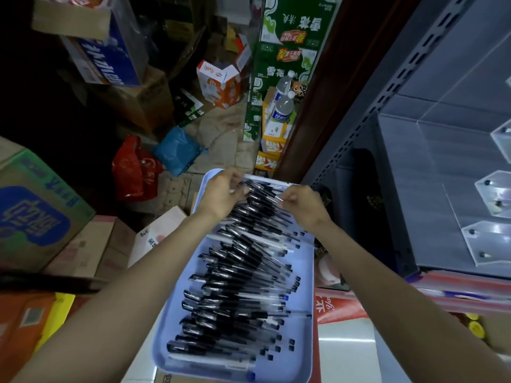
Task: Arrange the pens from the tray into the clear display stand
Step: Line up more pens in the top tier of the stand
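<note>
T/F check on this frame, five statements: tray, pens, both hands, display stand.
1. The pens lie in a light blue tray. True.
2. Both hands are at the far end of the tray. True: left hand and right hand are on pens there.
3. The tray is nearly empty. False: pens cover most of its length.
4. The clear display stand sits on the shelf to the right. True.
5. The right hand is placing a pen into the stand. False: it is over the tray, pinching a pen, apart from the stand.
</note>
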{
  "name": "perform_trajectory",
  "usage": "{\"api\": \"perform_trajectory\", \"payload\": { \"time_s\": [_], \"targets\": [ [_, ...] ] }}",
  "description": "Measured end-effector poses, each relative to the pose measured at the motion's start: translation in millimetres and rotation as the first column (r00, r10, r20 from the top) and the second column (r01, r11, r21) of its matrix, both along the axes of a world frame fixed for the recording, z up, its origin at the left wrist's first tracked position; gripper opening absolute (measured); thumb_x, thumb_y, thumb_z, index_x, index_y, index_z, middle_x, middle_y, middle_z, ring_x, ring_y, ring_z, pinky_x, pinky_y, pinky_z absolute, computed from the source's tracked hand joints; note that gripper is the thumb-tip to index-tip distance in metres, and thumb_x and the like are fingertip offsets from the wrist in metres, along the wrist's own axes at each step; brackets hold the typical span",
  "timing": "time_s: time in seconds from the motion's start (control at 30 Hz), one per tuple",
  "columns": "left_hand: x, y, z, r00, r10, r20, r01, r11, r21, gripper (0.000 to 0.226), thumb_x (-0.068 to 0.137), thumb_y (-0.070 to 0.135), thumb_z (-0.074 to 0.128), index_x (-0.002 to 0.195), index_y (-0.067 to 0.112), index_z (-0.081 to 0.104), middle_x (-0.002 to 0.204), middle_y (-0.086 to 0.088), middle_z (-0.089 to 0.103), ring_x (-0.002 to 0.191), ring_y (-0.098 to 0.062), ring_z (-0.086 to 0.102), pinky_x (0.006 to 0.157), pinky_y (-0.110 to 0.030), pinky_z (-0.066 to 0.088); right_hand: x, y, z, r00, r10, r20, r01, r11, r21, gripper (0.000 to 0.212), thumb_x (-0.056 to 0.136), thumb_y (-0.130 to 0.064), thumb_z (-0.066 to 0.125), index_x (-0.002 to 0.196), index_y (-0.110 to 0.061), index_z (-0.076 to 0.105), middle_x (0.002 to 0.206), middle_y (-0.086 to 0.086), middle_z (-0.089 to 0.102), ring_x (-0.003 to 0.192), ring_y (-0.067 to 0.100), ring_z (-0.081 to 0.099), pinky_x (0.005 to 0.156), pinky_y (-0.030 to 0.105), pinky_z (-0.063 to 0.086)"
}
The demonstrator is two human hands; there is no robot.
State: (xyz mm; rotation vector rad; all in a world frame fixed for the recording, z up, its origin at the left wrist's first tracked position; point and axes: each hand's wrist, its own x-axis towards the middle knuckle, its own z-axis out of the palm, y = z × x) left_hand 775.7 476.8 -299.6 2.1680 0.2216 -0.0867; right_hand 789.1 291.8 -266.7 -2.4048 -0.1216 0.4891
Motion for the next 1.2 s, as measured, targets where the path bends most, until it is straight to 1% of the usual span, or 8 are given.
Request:
{"api": "perform_trajectory", "payload": {
  "time_s": [0.1,0.27,0.4,0.5,0.73,0.87,1.0,1.2],
  "targets": [
    [-9.3,-1.2,13.5,0.978,0.202,-0.046,-0.207,0.949,-0.236,0.032,0.086,0.019,0.065,0.111,0.000,0.058,0.096,-0.007,0.061,0.087,-0.013,0.055,0.078,-0.019,0.040,-5.9,2.1,9.4,0.989,-0.144,-0.023,0.146,0.974,0.171,0.016,0.085,-0.007,0.066,0.097,0.004,0.065,0.064,-0.004,0.057,0.055,-0.003,0.055,0.056,0.005,0.042],
    [-20.1,-16.9,54.5,0.987,0.038,-0.154,-0.116,0.836,-0.536,0.018,0.088,0.022,0.063,0.076,0.010,0.061,0.079,-0.007,0.067,0.071,-0.009,0.067,0.063,-0.013,0.050,-17.9,16.4,40.0,0.974,-0.192,-0.118,0.223,0.897,0.381,0.012,0.082,-0.013,0.070,0.090,-0.009,0.062,0.078,0.004,0.065,0.073,0.015,0.063,0.075,0.028,0.054],
    [-19.6,-31.4,95.0,0.998,0.061,-0.027,-0.066,0.863,-0.500,0.026,0.087,0.019,0.064,0.070,0.002,0.056,0.076,-0.020,0.058,0.064,-0.013,0.058,0.060,-0.020,0.048,-28.5,14.3,79.6,0.993,-0.113,0.025,0.097,0.927,0.363,0.010,0.085,-0.018,0.068,0.087,-0.014,0.059,0.069,-0.001,0.059,0.060,0.010,0.055,0.061,0.022,0.045],
    [-18.9,-46.1,125.9,0.995,0.035,0.093,0.005,0.915,-0.404,0.032,0.089,0.018,0.062,0.073,-0.009,0.056,0.077,-0.033,0.058,0.073,-0.027,0.064,0.074,-0.037,0.054,-28.8,-6.2,112.5,0.977,-0.075,0.201,0.023,0.968,0.248,0.014,0.086,-0.025,0.066,0.092,-0.016,0.057,0.080,-0.007,0.056,0.078,0.009,0.055,0.069,0.021,0.042],
    [-10.2,-120.3,217.6,0.902,-0.229,0.366,0.212,0.973,0.087,0.036,0.093,0.018,0.055,0.061,0.028,0.041,0.052,0.011,0.039,0.048,0.003,0.043,0.051,-0.015,0.029,-12.4,-91.2,204.3,0.874,-0.127,0.468,-0.089,0.906,0.413,0.032,0.091,-0.020,0.058,0.122,-0.022,0.053,0.093,-0.007,0.057,0.080,0.006,0.058,0.070,0.013,0.047],
    [-5.9,-182.0,254.1,0.856,-0.324,0.403,0.246,0.941,0.234,0.025,0.093,0.022,0.054,0.069,0.029,0.056,0.064,0.003,0.058,0.065,-0.014,0.057,0.060,-0.025,0.034,0.5,-157.6,232.1,0.835,-0.170,0.523,-0.165,0.830,0.532,0.024,0.088,0.001,0.058,0.088,-0.022,0.063,0.081,-0.003,0.064,0.081,0.018,0.064,0.070,0.023,0.052],
    [5.1,-243.5,282.7,0.844,-0.276,0.459,0.168,0.950,0.263,0.016,0.091,0.025,0.058,0.076,0.022,0.063,0.068,-0.006,0.059,0.065,-0.020,0.054,0.054,-0.022,0.030,11.8,-227.8,253.0,0.825,-0.203,0.527,-0.200,0.767,0.610,0.023,0.084,0.004,0.062,0.080,-0.018,0.064,0.079,0.002,0.067,0.074,0.009,0.065,0.072,0.016,0.052],
    [20.2,-299.5,303.5,0.787,0.088,0.610,-0.168,0.983,0.075,0.014,0.094,0.020,0.053,0.086,0.015,0.063,0.059,0.007,0.049,0.056,-0.005,0.044,0.049,-0.007,0.033,40.8,-321.2,273.9,0.786,-0.451,0.423,-0.075,0.610,0.789,0.016,0.086,0.000,0.062,0.082,-0.015,0.067,0.077,0.000,0.067,0.070,0.006,0.065,0.076,0.020,0.053]
  ]
}}
